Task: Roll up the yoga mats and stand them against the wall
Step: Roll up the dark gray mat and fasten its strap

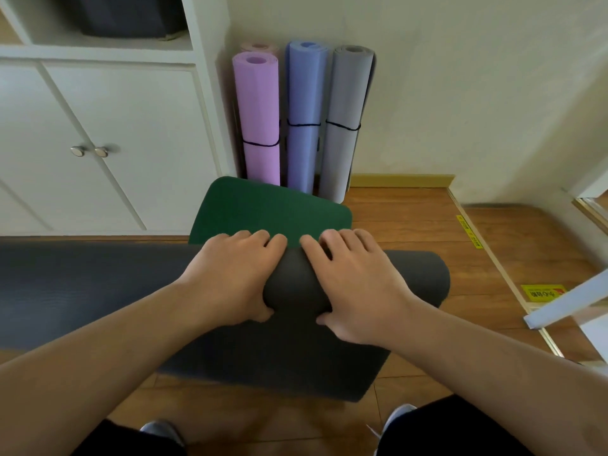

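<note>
A dark grey mat roll [422, 278] lies across the floor in front of me. My left hand [230, 278] and my right hand [357, 286] grip it side by side, fingers over the top and thumbs on the near side. Beyond the fingers a flat green stretch of mat [269, 209] reaches toward the wall. Under the roll another dark grey mat [82, 291] lies flat and runs off to the left. Against the wall stand rolled mats tied with black cords: a purple mat [260, 120], a blue mat [304, 110] and a grey mat [343, 126], with a pink mat [260, 46] behind them.
A white cabinet [98, 143] with two knobs fills the left wall. Wooden floor lies to the right, with a yellow sticker [543, 292] and a white frame [566, 304] at the right edge. My shoes [161, 429] show at the bottom.
</note>
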`<control>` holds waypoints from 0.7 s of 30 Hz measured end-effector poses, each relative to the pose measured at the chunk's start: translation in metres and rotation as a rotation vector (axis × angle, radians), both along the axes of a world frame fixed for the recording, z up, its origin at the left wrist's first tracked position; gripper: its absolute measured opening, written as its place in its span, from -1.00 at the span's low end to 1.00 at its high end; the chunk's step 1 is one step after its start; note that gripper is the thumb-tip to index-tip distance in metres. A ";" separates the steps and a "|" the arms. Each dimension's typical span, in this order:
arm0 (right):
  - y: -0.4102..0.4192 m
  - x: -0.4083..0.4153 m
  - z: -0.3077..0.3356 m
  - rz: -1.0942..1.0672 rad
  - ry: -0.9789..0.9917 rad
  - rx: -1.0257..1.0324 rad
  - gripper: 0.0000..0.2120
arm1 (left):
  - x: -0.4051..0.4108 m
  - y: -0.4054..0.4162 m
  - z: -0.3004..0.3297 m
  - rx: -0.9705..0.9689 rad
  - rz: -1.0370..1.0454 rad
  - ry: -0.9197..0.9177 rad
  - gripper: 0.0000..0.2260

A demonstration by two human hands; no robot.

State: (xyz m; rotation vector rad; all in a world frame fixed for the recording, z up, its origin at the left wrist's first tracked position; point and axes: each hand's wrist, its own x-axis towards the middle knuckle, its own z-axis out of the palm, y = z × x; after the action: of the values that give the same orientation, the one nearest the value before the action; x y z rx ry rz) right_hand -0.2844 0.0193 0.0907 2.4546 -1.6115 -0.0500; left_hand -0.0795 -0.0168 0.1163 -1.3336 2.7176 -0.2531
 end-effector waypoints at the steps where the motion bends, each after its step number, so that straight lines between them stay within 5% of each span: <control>1: 0.001 0.002 0.001 -0.010 0.021 0.000 0.14 | -0.001 0.000 0.002 0.025 0.002 0.025 -0.32; 6: -0.004 0.000 -0.003 0.006 -0.091 0.081 -0.16 | -0.003 0.003 -0.003 0.128 0.020 0.085 -0.20; 10: -0.011 -0.002 -0.001 0.014 -0.129 0.130 -0.23 | 0.014 -0.001 -0.009 0.103 0.056 -0.062 0.08; 18: -0.006 0.012 -0.006 0.026 -0.049 0.121 0.09 | 0.013 -0.007 -0.010 0.168 0.060 0.014 -0.34; 21: -0.009 0.017 -0.013 0.019 -0.061 0.148 -0.03 | 0.010 -0.008 -0.011 0.267 0.090 0.024 -0.35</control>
State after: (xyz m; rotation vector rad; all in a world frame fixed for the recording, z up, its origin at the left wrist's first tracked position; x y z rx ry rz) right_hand -0.2672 0.0104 0.0776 2.6058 -1.6646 -0.0962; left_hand -0.0694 -0.0251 0.1050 -1.3813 2.5875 0.1298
